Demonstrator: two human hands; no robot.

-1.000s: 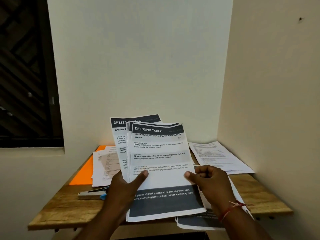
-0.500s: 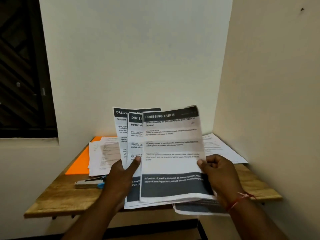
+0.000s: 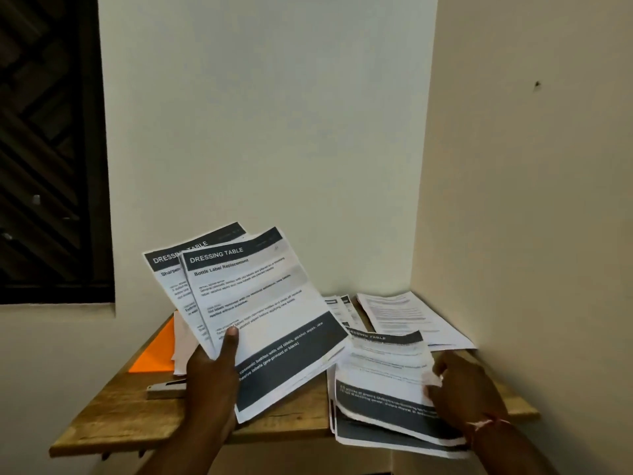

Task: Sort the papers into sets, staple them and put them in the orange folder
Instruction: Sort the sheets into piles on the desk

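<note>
Hands, two: left hand (image 3: pixel 212 375) closed round the lower edge of a fanned sheaf of papers (image 3: pixel 260 313), thumb pressed on the front sheet, sheaf raised and tilted above the tabletop (image 3: pixel 120 423); right hand (image 3: pixel 462 389) pinching the right edge of a single sheet (image 3: pixel 383 368), which lies curled over the near-right pile (image 3: pixel 376 440). Sheaf: two "DRESSING TABLE" headers showing, further edges beneath, count uncertain. Piles on tabletop, four: near-right pile; far-right pile (image 3: pixel 411 317) by the wall (image 3: pixel 513 200); back-centre pile (image 3: pixel 339 306), small; left pile (image 3: pixel 181 344), largely hidden behind the sheaf, overlapping the orange folder (image 3: pixel 154 354). Stapler (image 3: pixel 166 390), one, just in front of the folder, partly covered by the left hand. Window (image 3: pixel 48 149), one, dark, at left.
</note>
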